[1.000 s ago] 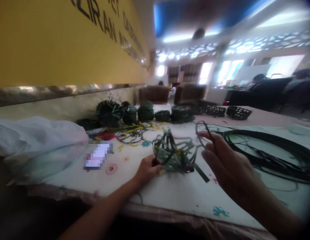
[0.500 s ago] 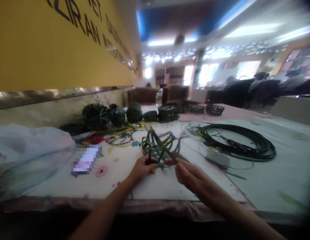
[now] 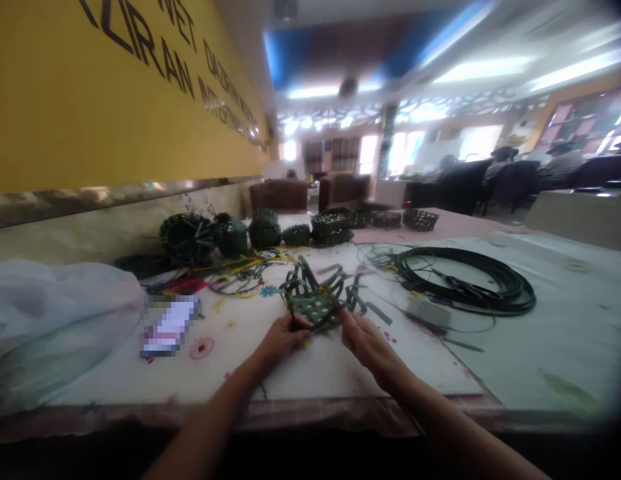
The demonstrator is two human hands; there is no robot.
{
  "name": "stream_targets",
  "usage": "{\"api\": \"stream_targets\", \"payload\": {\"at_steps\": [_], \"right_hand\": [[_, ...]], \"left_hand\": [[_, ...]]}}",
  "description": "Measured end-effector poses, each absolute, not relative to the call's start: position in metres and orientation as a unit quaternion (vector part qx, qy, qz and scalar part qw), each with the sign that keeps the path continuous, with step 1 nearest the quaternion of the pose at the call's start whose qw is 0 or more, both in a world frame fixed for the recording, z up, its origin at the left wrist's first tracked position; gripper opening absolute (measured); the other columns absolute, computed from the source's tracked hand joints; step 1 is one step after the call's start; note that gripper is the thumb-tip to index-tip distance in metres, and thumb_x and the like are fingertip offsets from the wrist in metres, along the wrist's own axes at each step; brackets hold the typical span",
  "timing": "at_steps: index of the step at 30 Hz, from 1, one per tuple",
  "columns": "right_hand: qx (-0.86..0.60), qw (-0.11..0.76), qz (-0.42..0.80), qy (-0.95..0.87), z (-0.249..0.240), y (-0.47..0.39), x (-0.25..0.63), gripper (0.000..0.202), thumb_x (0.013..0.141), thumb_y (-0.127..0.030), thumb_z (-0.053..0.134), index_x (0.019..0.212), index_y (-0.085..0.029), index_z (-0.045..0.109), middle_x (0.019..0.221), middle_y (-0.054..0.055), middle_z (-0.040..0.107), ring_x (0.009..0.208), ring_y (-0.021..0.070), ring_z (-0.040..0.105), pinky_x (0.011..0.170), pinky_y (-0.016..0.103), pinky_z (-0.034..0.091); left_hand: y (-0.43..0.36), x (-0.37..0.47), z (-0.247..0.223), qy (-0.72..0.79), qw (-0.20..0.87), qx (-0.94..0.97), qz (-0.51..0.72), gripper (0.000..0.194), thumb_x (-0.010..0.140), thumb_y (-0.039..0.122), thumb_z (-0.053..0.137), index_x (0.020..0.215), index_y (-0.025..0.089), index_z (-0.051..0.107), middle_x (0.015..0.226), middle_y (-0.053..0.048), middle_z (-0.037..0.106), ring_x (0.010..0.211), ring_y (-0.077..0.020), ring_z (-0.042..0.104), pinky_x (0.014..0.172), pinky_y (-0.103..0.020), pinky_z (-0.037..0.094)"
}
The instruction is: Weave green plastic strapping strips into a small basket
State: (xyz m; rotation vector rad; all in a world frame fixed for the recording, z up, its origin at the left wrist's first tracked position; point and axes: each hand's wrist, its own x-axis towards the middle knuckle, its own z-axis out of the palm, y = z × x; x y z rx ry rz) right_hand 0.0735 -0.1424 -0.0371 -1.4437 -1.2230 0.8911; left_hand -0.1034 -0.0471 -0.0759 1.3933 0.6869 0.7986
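A partly woven dark green basket (image 3: 315, 307) lies on the white flowered tablecloth (image 3: 310, 373), its loose strips sticking up and out to the right. At its lower left edge, my left hand (image 3: 285, 335) is closed on the weave, thumb and fingers pinched together. My right hand (image 3: 357, 333) is closed at the basket's right side, gripping a dark strip between thumb and fingers. The fingertips of both hands are partly hidden by strips and blur.
A coil of green strip (image 3: 470, 280) lies on the right with a grey block (image 3: 427, 313) beside it. Finished baskets (image 3: 265, 228) line the back. On the left are a pixelated phone-like object (image 3: 170, 327) and a clear plastic bag (image 3: 60, 327). People sit far right.
My right hand has shifted slightly left and down onto the basket's side. The long strip that slanted up from it now lies lower, and more strip ends show fanned to the right.
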Motion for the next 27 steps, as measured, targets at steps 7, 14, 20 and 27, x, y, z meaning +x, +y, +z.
{"api": "stream_targets", "payload": {"at_steps": [7,14,20,27], "right_hand": [[-0.516,0.567,0.498,-0.405,-0.034,-0.149,0.063,0.058,0.083,-0.073,0.044,0.061,-0.019,0.043,0.047,-0.007,0.036,0.037,0.0044,0.021,0.036,0.019,0.011],[-0.507,0.539,0.478,-0.473,-0.037,-0.148,0.061,0.055,0.085,-0.071,0.044,0.065,-0.020,0.044,0.049,-0.006,0.037,0.039,0.0053,0.025,0.036,0.020,0.012],[-0.509,0.506,0.464,-0.519,-0.037,-0.145,0.061,0.057,0.085,-0.073,0.040,0.066,-0.020,0.044,0.049,-0.007,0.034,0.040,0.0058,0.022,0.035,0.020,0.011],[-0.548,0.530,0.419,-0.494,-0.042,-0.137,0.068,0.060,0.081,-0.078,0.040,0.063,-0.021,0.043,0.046,-0.005,0.035,0.037,0.0066,0.025,0.032,0.021,0.012]], "left_hand": [[-0.046,-0.104,-0.081,0.306,0.636,0.608,0.364,0.032,0.059,0.033,0.080,0.079,0.013,0.064,0.066,0.003,0.055,0.059,-0.0087,0.044,0.059,-0.023,0.034],[-0.049,-0.099,-0.084,0.300,0.542,0.679,0.394,0.016,0.062,0.019,0.073,0.074,0.014,0.065,0.074,-0.001,0.061,0.073,-0.0141,0.054,0.069,-0.026,0.041],[-0.055,-0.101,-0.077,0.305,0.563,0.676,0.363,0.025,0.065,0.027,0.076,0.081,0.014,0.062,0.066,0.002,0.058,0.059,-0.0105,0.051,0.058,-0.024,0.040],[-0.053,-0.101,-0.077,0.332,0.586,0.637,0.376,0.027,0.065,0.034,0.077,0.071,0.012,0.063,0.059,0.002,0.054,0.056,-0.0087,0.047,0.056,-0.022,0.037]]}}
